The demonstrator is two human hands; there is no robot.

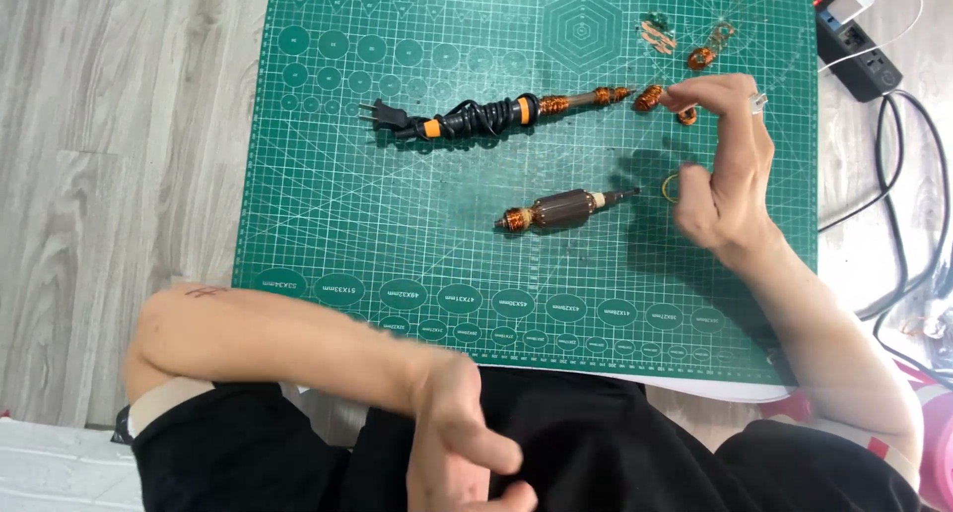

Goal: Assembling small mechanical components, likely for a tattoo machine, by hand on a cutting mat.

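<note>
My right hand (730,180) reaches over the right side of a green cutting mat (328,204). Its curved fingertips touch a small copper wire coil (648,98), and nothing is clasped in the hand. Another bit of copper (687,117) lies just under the fingers, and a yellow ring (670,187) sits by the thumb. A motor armature (561,210) with a dark core and copper windings lies mid-mat. Above it lies a soldering iron (496,113) with its black cord wrapped around the handle. My left hand (462,443) hangs blurred over my lap, fingers loosely apart and holding nothing.
More copper coils (707,54) and wire scraps (655,36) lie at the mat's far right. A black power strip (856,41) with a white plug and black cables (908,204) sits on the wooden floor to the right. My dark trousers fill the bottom.
</note>
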